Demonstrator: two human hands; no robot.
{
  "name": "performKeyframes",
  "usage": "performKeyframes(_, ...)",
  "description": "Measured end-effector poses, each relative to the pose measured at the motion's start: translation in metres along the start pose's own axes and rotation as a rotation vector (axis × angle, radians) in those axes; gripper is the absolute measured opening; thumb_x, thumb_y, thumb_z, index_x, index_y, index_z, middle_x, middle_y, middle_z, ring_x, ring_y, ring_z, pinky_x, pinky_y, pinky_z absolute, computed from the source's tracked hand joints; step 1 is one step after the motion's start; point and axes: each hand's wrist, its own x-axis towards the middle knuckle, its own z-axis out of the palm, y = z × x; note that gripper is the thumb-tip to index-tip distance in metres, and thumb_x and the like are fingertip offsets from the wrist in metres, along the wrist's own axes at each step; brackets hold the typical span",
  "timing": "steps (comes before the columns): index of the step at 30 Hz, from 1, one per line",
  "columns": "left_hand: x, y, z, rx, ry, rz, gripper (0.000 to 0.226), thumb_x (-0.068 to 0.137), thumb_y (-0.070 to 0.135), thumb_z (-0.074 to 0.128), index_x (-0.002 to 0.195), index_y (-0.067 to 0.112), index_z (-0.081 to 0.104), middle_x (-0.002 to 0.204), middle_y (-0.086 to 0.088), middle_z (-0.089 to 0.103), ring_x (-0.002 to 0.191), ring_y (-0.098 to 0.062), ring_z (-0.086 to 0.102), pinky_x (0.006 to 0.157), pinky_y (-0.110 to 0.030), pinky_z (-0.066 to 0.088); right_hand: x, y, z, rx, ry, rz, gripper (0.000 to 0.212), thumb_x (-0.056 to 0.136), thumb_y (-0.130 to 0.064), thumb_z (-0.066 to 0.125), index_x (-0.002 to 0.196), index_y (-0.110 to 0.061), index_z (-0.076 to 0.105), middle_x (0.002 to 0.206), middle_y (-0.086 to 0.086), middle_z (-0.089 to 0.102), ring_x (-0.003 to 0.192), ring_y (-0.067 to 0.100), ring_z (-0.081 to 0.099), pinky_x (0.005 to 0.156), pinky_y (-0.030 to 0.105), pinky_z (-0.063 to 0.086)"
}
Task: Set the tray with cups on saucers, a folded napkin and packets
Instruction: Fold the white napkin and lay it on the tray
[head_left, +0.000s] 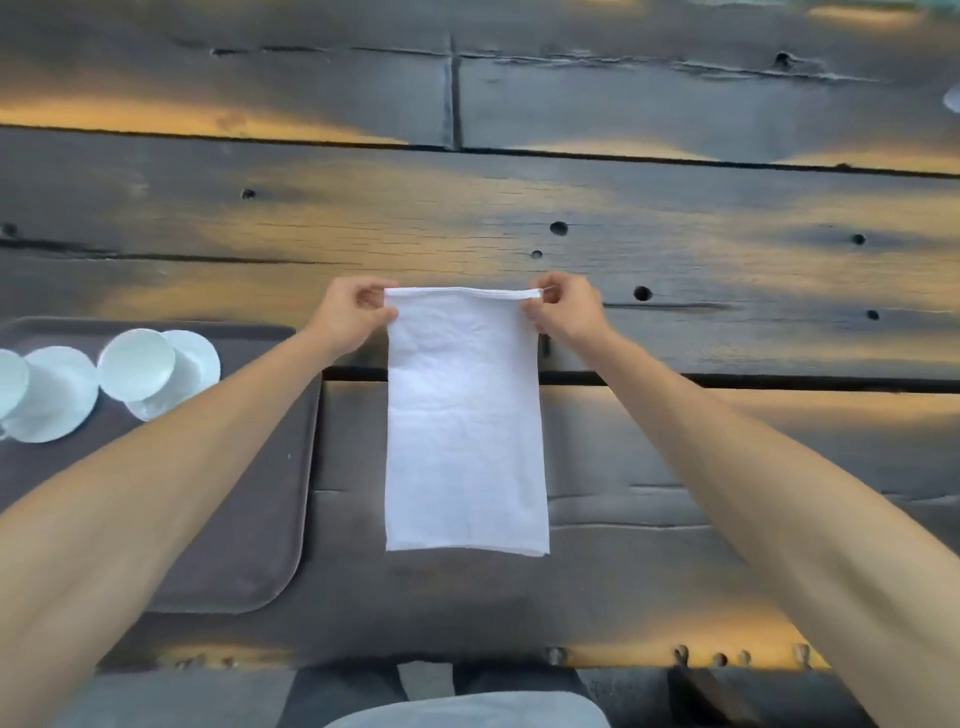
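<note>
A white cloth napkin (465, 426), folded into a long strip, lies on the dark wooden table in front of me. My left hand (353, 314) pinches its far left corner and my right hand (563, 306) pinches its far right corner. To the left sits a dark grey tray (249, 545). On it stand two white cups on white saucers: one cup (136, 364) on its saucer (195, 364) near the tray's middle, and another cup (8, 382) on a saucer (57, 395) at the left edge of the view. No packets show.
The table (675, 249) is rough dark planks with knot holes and gaps between boards. Its near edge (675, 657) runs along the bottom, with bolt heads. A pale object (953, 96) peeks in at the far right edge.
</note>
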Motion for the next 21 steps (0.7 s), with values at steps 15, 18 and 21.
performKeyframes(15,-0.163,-0.032,-0.008,-0.061,0.051,0.338,0.018,0.087,0.002,0.073,0.098,0.013,0.08,0.099,0.002,0.073,0.094,-0.009,0.071,0.083,-0.015,0.055,-0.15,0.033,-0.028,-0.257,0.011,-0.492,0.007,0.091,-0.019,0.073,0.096,-0.019,0.068,0.095,-0.005,0.074,0.083,0.004,0.069,0.065,0.019,0.056)
performKeyframes(18,-0.195,-0.054,0.005,0.027,0.025,0.411,0.022,0.084,-0.003,0.074,0.098,0.012,0.08,0.099,0.004,0.072,0.094,-0.007,0.07,0.085,-0.017,0.056,-0.179,0.059,-0.022,-0.269,0.005,-0.555,0.009,0.091,-0.016,0.072,0.098,-0.017,0.068,0.1,-0.003,0.073,0.083,0.009,0.068,0.06,0.029,0.059)
performKeyframes(21,-0.216,-0.078,0.018,0.151,0.008,0.46,0.023,0.081,-0.004,0.077,0.098,0.013,0.08,0.097,0.004,0.071,0.091,-0.006,0.068,0.084,-0.018,0.055,-0.202,0.085,-0.011,-0.346,-0.039,-0.553,0.008,0.093,-0.022,0.07,0.098,-0.017,0.066,0.103,-0.007,0.07,0.08,0.01,0.067,0.059,0.038,0.059)
